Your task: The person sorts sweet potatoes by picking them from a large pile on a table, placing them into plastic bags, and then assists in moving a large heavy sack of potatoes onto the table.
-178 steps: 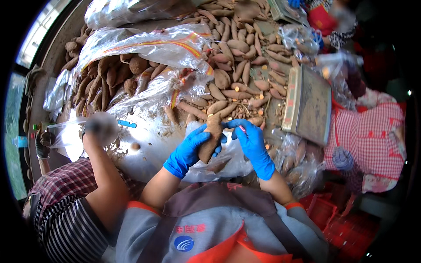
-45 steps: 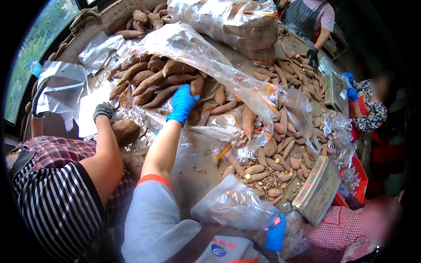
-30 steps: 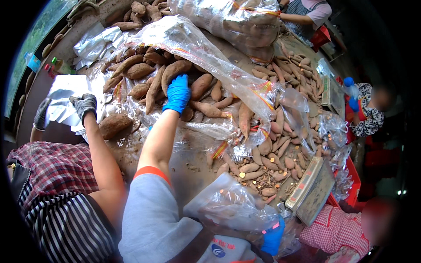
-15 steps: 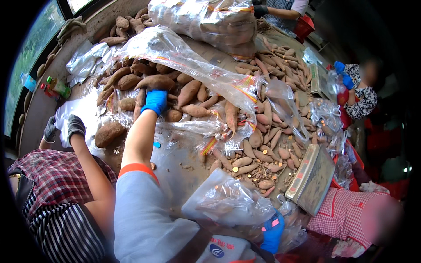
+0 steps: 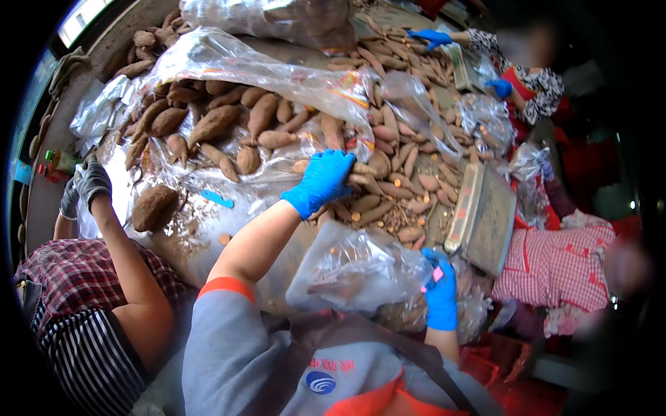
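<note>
My left hand (image 5: 319, 182), in a blue glove, reaches over the middle of the pile with its fingers curled round a tan sweet potato (image 5: 359, 179), largely hidden by the hand. Lower right, my right hand (image 5: 438, 284), also gloved blue, is closed on the edge of a clear plastic bag (image 5: 350, 267) with sweet potatoes showing through; a small pink item (image 5: 437, 275) sits at its fingers. Behind my left hand lies an open plastic sack (image 5: 243, 73) spilling larger sweet potatoes (image 5: 215, 125). Smaller ones, some with cut orange ends, lie to its right.
A co-worker (image 5: 97, 305) at left handles white sheeting with grey gloves. A scale (image 5: 479, 218) stands right, beside a person in pink check (image 5: 551, 267). Another person (image 5: 534, 97) works at upper right. A filled sack (image 5: 270, 21), blue tool (image 5: 216, 199) and red crates (image 5: 506, 360) are also in view.
Since half a second ago, my left hand has moved right and nearer, out of the larger pile, gripping a sweet potato. My right hand has risen slightly. The upper-right person's hand stretched over the pile.
</note>
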